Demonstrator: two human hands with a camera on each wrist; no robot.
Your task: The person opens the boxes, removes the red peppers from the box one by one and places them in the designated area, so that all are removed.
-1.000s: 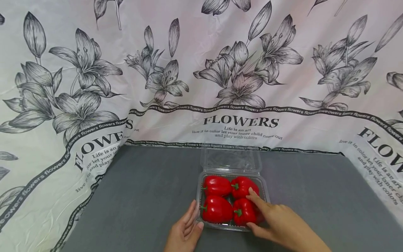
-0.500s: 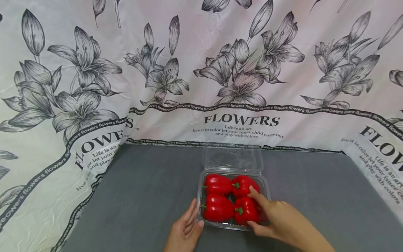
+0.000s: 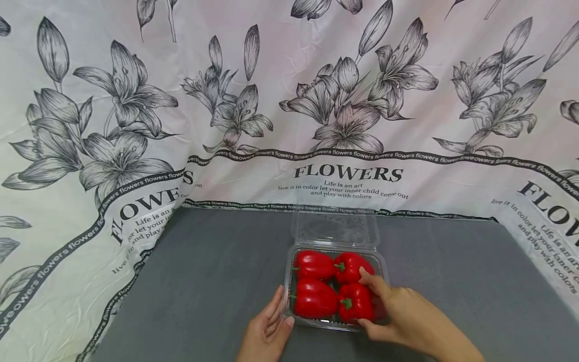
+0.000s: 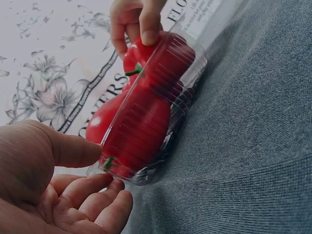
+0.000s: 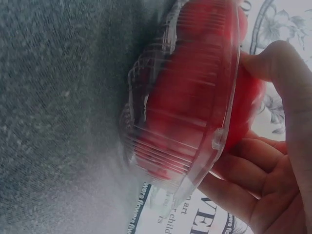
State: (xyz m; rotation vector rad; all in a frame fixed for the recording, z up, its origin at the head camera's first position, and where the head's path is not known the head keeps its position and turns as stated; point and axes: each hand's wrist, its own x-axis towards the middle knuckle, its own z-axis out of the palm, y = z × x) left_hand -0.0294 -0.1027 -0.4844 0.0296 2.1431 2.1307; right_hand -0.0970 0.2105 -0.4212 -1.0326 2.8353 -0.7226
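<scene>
Several red bell peppers with green stems lie in two rows in a clear plastic clamshell box point(image 3: 334, 327) in the head view. My right hand point(image 3: 407, 317) grips the front right bell pepper point(image 3: 355, 304) between thumb and fingers; the right wrist view shows its thumb on top and fingers against the side. Next to it lie the front left bell pepper point(image 3: 315, 300) and the back left bell pepper point(image 3: 313, 265); the back right bell pepper point(image 3: 347, 265) is partly covered by a fingertip. My left hand point(image 3: 267, 329) holds the box's front left corner between thumb and fingers.
The box's clear lid point(image 3: 334, 229) stands open behind it, hinged at the back edge. Everything rests on a grey table surface point(image 3: 217, 271). A flower-printed cloth point(image 3: 253, 166) hangs along the back and both sides.
My right hand and the front right bell pepper have shifted very slightly to the right. The view has moved a little; the left hand keeps its place at the box corner.
</scene>
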